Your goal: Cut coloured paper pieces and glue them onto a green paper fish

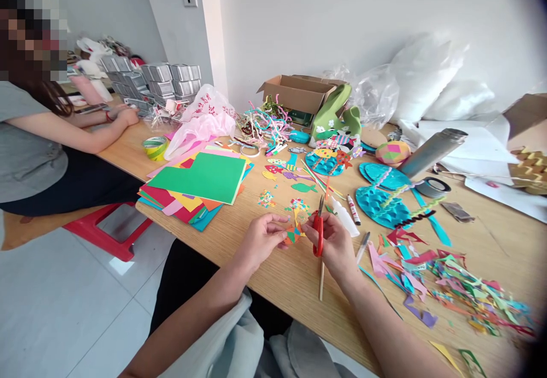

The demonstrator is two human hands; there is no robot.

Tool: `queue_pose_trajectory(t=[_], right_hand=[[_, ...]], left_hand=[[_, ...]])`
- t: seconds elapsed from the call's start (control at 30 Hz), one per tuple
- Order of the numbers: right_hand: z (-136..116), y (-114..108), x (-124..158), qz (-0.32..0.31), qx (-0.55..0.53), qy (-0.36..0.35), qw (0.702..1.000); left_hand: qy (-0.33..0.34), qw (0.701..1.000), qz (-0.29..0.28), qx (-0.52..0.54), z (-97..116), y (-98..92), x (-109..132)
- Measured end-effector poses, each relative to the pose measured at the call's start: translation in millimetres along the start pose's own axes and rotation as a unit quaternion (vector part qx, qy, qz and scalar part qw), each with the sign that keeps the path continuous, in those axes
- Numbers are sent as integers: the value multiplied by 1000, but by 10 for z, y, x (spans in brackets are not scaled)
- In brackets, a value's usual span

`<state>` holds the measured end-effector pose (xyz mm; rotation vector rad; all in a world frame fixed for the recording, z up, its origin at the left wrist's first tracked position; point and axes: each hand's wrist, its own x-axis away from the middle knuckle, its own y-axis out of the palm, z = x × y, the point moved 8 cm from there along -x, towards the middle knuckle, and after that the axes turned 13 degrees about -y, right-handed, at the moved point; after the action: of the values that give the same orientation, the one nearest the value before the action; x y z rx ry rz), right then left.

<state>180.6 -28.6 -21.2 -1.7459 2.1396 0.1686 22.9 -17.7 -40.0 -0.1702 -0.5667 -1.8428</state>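
My left hand pinches a small orange paper cutout with green and blue patches, close above the table's front edge. In my right hand are red-handled scissors, their blades pointing away from me. Between and beyond my hands lie small heaps of paper dots. Farther back are paper fish, among them a green fish and a yellow fish. A white glue bottle and a marker lie just past my right hand. A thin wooden stick lies below it.
Coloured paper sheets are stacked at left, near yellow tape. Paper scraps cover the right side. Blue scalloped pieces, a steel flask, pipe cleaners and a cardboard box stand behind. Another person sits at left.
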Motion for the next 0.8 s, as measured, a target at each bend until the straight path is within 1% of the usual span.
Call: queue_pose_trajectory(t=[0.17, 0.23, 0.3, 0.37, 0.47, 0.53, 0.6, 0.67, 0.8], right_hand=[[-5, 47, 18, -29, 29, -20, 999], [-24, 30, 16, -22, 35, -22, 999], [-62, -45, 3, 17, 44, -26, 999], [-104, -159, -11, 71, 62, -34, 995], [-142, -304, -32, 128, 116, -52, 984], [-135, -351, -48, 137, 152, -63, 977], [-106, -346, -70, 116, 183, -72, 974], [-68, -307, -94, 72, 226, -77, 968], [-17, -217, -121, -13, 328, -105, 939]], left_hand=[[15, 999, 28, -37, 64, -66, -2], [25, 997, 38, -70, 86, -91, -2], [35, 991, 46, -118, 98, -121, -3], [45, 980, 53, -188, 103, -152, -4], [64, 948, 52, -309, 93, -164, 3], [80, 926, 51, -365, 84, -156, 13], [95, 914, 54, -390, 83, -146, 22], [105, 910, 57, -397, 82, -140, 24], [105, 912, 59, -392, 69, -155, 5]])
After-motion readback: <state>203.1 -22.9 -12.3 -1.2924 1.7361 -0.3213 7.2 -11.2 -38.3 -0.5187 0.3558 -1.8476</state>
